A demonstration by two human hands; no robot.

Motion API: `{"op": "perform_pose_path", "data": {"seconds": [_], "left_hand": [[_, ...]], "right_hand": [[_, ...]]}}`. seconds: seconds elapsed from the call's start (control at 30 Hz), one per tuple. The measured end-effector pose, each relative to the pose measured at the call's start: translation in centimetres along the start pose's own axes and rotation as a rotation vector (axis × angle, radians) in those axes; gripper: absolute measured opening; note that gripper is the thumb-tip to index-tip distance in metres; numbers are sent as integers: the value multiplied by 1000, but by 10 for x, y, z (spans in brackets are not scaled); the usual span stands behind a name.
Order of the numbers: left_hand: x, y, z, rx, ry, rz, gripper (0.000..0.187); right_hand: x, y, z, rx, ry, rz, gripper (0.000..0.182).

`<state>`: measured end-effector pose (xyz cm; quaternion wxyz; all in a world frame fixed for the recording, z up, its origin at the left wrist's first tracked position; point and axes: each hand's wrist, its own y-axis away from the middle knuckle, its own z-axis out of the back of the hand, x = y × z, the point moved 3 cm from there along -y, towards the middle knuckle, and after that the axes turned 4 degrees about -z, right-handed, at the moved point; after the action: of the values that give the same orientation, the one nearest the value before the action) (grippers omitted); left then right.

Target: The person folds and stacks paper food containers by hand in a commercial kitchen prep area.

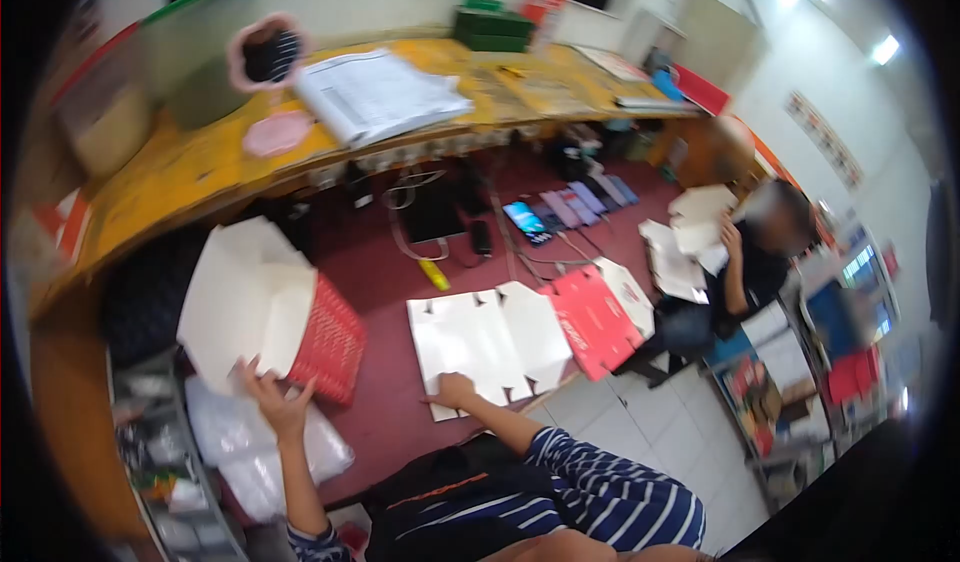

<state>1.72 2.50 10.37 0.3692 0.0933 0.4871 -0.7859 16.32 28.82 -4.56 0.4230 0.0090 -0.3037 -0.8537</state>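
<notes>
Two-handed, reached over the dark red bench (pixel 385 437), with card near both hands. Spread the left fingers (pixel 272 387) wide, thumb well apart from the rest, at the near lower edge of an open red-and-white carton (pixel 335 342); could not tell of any firm pinch there. Had the carton tilted just beyond those fingers, with a white inside and a red patterned side. Curled the right fingers (pixel 447 393) partway and rested them on a flat white notched sheet (pixel 480 337), near its lower left edge; could not tell of any grip on it. Had a red sheet (pixel 590 322) to the right of the right fingers, partly beside the white one. Saw a small yellow item (pixel 434 274) beyond the right fingers, and farther off to the right a lit phone (pixel 525 220) beside a row of phones (pixel 583 202). Had clear plastic bags (pixel 225 422) near the left fingers. Saw another person (pixel 765 267) well off to the right, with white card (pixel 700 224) in hand.
</notes>
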Motion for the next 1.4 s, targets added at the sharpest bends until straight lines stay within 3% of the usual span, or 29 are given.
{"op": "perform_pose_path", "data": {"seconds": [0.2, 0.27, 0.3, 0.4, 0.47, 0.53, 0.57, 0.63, 0.7, 0.77, 0.8, 0.83, 0.87, 0.9, 0.97, 1.03, 1.07, 1.13, 1.17, 1.23, 1.3, 1.37, 1.4], "left_hand": [[-16, 4, -4, 13, -150, -85, 53], [-19, 5, -4, -8, -168, -70, 54], [-22, 4, -4, -11, -166, -76, 54], [-32, 3, -6, -30, -258, -71, 50], [-41, 5, -13, -162, -409, -4, 45], [-62, 13, -28, -203, -359, -32, 46], [-76, 20, -36, -243, -311, -56, 46], [-103, 41, -66, 176, 31, 47, 43], [-143, 53, -95, 776, 669, 562, 35], [-156, 84, -126, 1117, 1501, 1181, 34], [-159, 87, -131, 1109, 1501, 1182, 34], [-169, 77, -129, 926, 1701, 1202, 35], [-179, 67, -125, 707, 1888, 1214, 37], [-188, 53, -121, 571, 1796, 1131, 33], [-189, 34, -114, 380, 1658, 1069, 30], [-188, 23, -113, 547, 1584, 665, 26], [-188, 19, -112, 527, 1570, 676, 26], [-196, 10, -110, 652, 1250, 365, 25], [-203, 6, -108, 643, 1245, 366, 25], [-217, -4, -98, 445, 1084, 358, 25], [-222, 8, -109, 356, 1074, 295, 29], [-224, 15, -114, 273, 1066, 233, 33], [-226, 17, -116, 301, 1066, 240, 32]], "right_hand": [[-38, 0, -12, -166, -521, 208, 58], [-43, 2, -13, -63, -716, 213, 47], [-45, 3, -12, -69, -719, 216, 47], [-37, 15, 7, -187, -278, 184, 27], [-30, 30, 35, -276, -221, 158, 25], [-31, 45, 54, -540, -235, 166, 22], [-29, 58, 67, -542, -233, 170, 22], [-21, 101, 110, -592, -466, 185, 20], [-19, 131, 124, -602, -501, 243, 18], [-21, 159, 132, -772, -903, 496, 20], [-25, 164, 129, -724, -1006, 470, 22], [-26, 169, 131, -707, -1009, 474, 22], [-28, 173, 134, -653, -1204, 430, 22], [-31, 173, 136, -577, -1393, 381, 23], [-44, 165, 134, -70, -1946, 479, 30], [-56, 170, 143, 242, -2252, 636, 37], [-64, 168, 146, 192, -2309, 627, 39], [-62, 173, 164, 2, -2326, 550, 35], [-56, 175, 166, 14, -2323, 553, 35], [-55, 178, 170, -671, -1643, 363, 24], [-33, 175, 160, -986, -1634, 471, 18], [-20, 170, 144, -940, -1918, 452, 17], [-14, 170, 138, -711, -2101, 347, 17]]}}
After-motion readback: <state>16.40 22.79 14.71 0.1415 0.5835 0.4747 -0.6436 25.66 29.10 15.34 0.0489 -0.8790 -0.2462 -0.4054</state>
